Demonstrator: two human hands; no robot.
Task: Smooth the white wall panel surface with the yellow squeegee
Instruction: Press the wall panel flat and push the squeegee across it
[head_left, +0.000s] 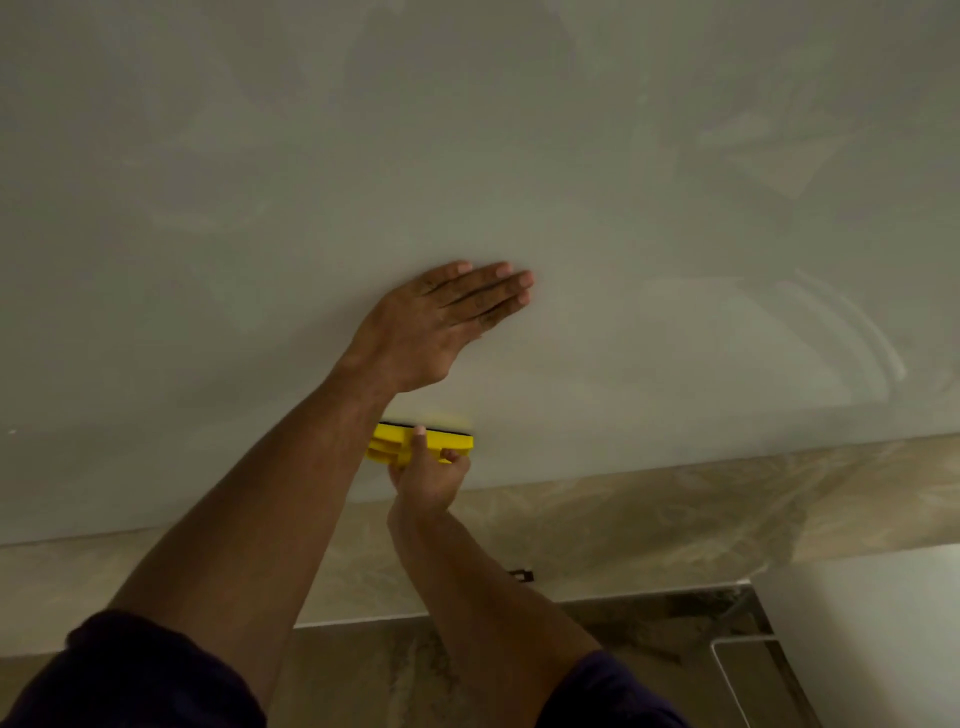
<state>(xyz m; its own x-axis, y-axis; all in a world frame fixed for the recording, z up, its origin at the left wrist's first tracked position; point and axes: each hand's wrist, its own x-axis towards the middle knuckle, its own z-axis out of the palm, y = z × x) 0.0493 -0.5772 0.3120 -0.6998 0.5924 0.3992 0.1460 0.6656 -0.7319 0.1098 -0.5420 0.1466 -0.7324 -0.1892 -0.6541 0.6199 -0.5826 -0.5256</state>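
The left hand (441, 322) lies flat and open against the white wall panel (623, 156), fingers together and pointing up and to the right, holding nothing; it seems to be pressing the covering down or feeling for bumps. It sits above and slightly left of where the tool is gripped.

Just below it, the right hand (428, 475) is closed around the handle of the yellow squeegee (447, 441). One fingertip rests on the blade's upper edge and the thumb hooks the right part of the handle. The squeegee's dark working edge meets the panel, with the blade running roughly level. Its left end is partly hidden behind the left forearm, so the full width cannot be seen.

To the right of the grip, faint curved streaks (857, 332) show on the panel, which I take to be marks of strokes already made there, though the blur makes this uncertain. Higher up and to both sides the surface looks mottled, with soft patches that could be reflections or unworked areas; I cannot tell which.

Below the grip, the panel's lower edge meets a marbled beige band (675, 509), and the squeegee sits near that edge.

Judging from this, the smoothing is under way rather than finished: the low strip near the edge is being worked, and much of the panel above the flat hand may remain.
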